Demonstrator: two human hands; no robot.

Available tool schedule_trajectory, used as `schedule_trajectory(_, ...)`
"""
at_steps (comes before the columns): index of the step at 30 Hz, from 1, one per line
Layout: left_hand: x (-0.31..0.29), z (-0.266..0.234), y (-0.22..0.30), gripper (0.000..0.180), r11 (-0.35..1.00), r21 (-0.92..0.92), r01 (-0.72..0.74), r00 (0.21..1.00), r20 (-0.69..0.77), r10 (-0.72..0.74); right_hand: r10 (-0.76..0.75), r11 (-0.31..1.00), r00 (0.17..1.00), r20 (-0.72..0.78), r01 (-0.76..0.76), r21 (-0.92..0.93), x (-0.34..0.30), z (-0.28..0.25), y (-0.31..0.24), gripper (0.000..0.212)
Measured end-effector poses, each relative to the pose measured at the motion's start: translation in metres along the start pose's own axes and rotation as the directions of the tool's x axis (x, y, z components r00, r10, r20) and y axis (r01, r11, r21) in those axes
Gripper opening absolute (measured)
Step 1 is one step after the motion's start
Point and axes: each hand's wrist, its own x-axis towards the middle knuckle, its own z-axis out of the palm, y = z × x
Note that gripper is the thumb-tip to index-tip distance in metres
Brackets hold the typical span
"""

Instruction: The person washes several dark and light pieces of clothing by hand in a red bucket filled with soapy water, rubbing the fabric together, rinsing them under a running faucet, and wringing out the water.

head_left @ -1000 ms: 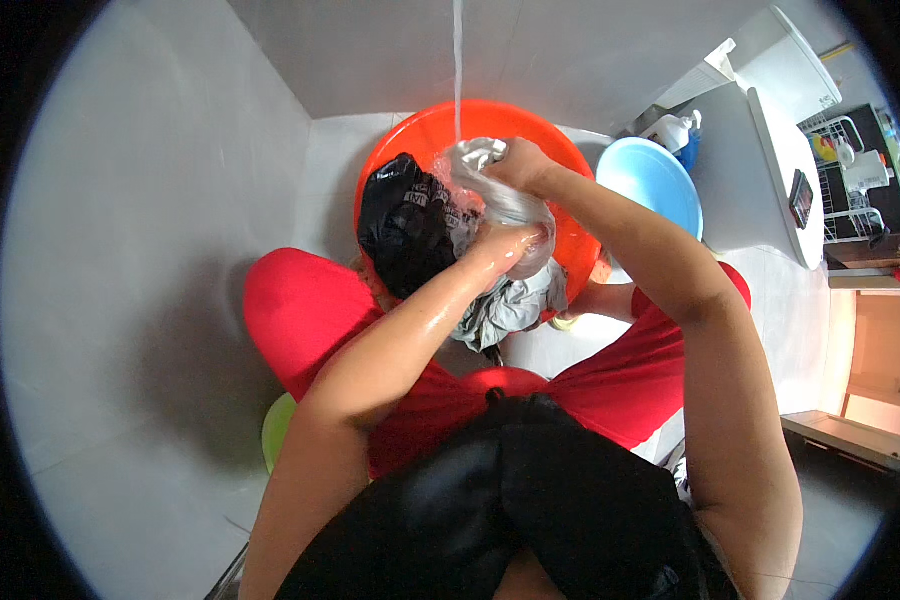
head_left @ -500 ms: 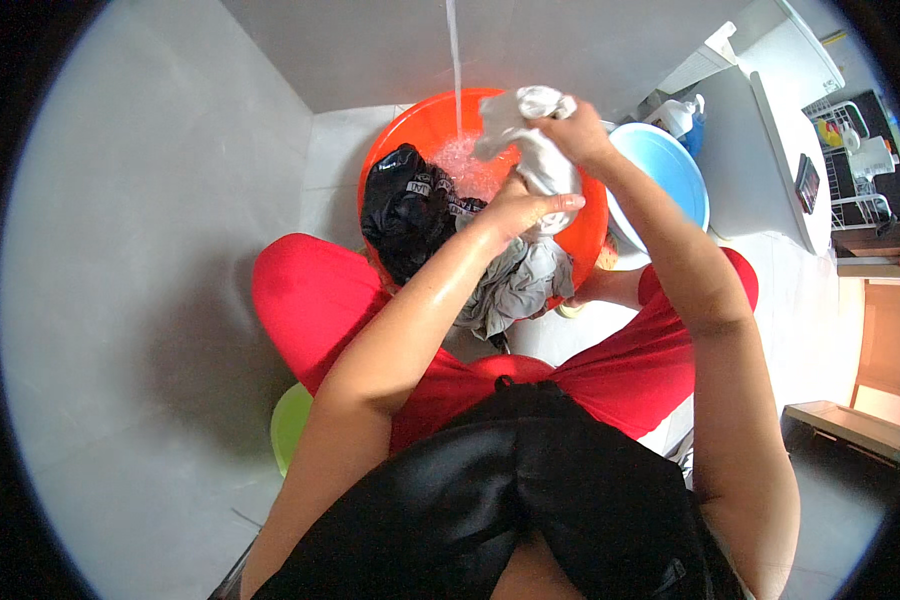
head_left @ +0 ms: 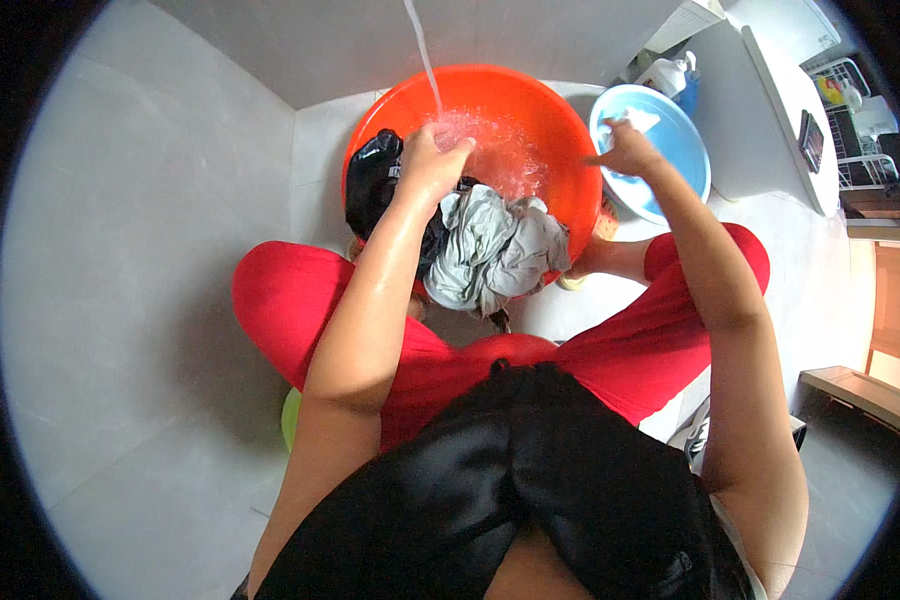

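My left hand (head_left: 432, 168) hangs over the orange basin (head_left: 562, 150), beside the falling stream of water (head_left: 422, 50). Its thumb stands apart from its fingers, and nothing shows in it. A wet black garment (head_left: 370, 195) lies just beneath and left of it. Close to my wrist, a bunched pale grey garment (head_left: 500, 245) is draped on the basin's near rim. My right hand (head_left: 630, 152) is above the light blue basin (head_left: 682, 165), fingers spread and holding nothing. Partly behind that hand, a white cloth (head_left: 642, 120) lies in the blue basin.
White and blue bottles (head_left: 668, 75) stand behind the blue basin, next to a white cabinet (head_left: 745, 120) with a phone (head_left: 811, 140) on it. A grey wall (head_left: 170, 180) rises on the left. Part of a green basin (head_left: 290, 418) shows beside my left leg.
The white cloth that both hands held over the orange basin is now in the blue basin, out of my hands. My right hand moved right; my left went left toward the water stream.
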Motion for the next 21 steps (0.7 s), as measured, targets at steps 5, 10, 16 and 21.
schedule_trajectory(5, -0.011, 0.003, 0.006, 0.057, 0.958, 0.283, -0.049, 0.999, 0.020, 0.045, -0.515, 0.849, 0.826, 0.229, 0.528, 0.003, -0.084, 0.064, -0.117, 0.124)
schedule_trajectory(10, -0.008, -0.007, 0.011, 0.053, 0.937, 0.345, -0.047, 0.997, 0.070, 0.025, -0.456, 0.889, 0.832, 0.315, 0.435, 0.139, -0.064, 0.076, -0.108, 0.077)
schedule_trajectory(16, -0.003, -0.003, -0.033, 0.061, 0.878, 0.446, 0.172, 0.953, 0.150, -0.263, -0.441, 0.751, 0.859, -0.260, 0.512, 0.417, -0.056, -0.019, -0.085, 0.031)
schedule_trajectory(21, -0.022, 0.014, -0.044, 0.061, 0.625, 0.777, 0.070, 0.828, 0.304, -0.471, 0.006, 0.571, 0.931, -0.365, 0.297, 0.765, -0.040, -0.122, -0.057, 0.026)
